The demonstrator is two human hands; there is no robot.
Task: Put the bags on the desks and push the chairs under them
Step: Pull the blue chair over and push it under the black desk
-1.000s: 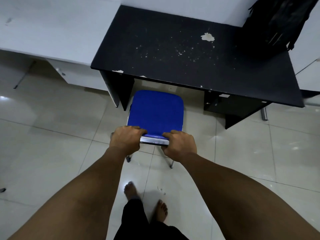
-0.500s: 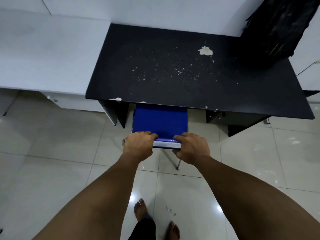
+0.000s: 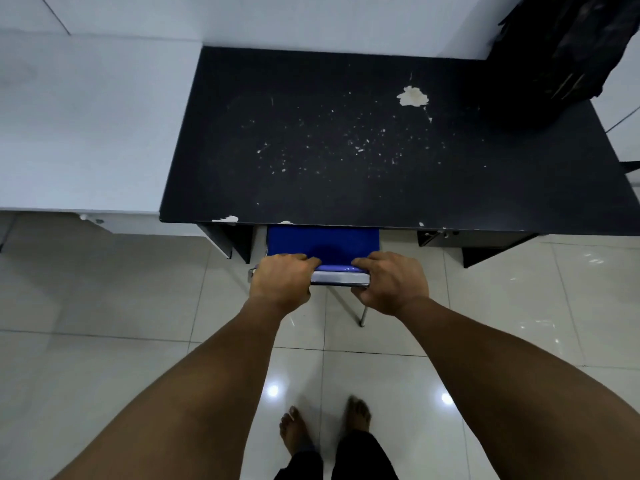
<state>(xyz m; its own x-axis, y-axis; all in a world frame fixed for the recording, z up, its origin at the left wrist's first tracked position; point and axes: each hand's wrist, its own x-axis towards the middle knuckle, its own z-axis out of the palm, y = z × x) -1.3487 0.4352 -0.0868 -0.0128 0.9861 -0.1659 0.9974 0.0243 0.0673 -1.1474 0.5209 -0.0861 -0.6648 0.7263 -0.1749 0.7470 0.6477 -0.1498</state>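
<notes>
Pushing the chair (image 3: 323, 243) under the black desk (image 3: 346, 143): left hand (image 3: 281, 279) and right hand (image 3: 389, 282) grip its near edge, the seat mostly tucked. The bag (image 3: 561, 46) sits far right. Next, probably one short shove, then release.

Bare forearms (image 3: 207, 386), bare feet (image 3: 294, 429), and dark trousers (image 3: 360, 459).

The blue chair (image 3: 322, 242) sat mostly under the black surface (image 3: 346, 150), only its near edge sticking out. A black bag (image 3: 554, 53) stood at the surface's 2 o'clock corner.
</notes>
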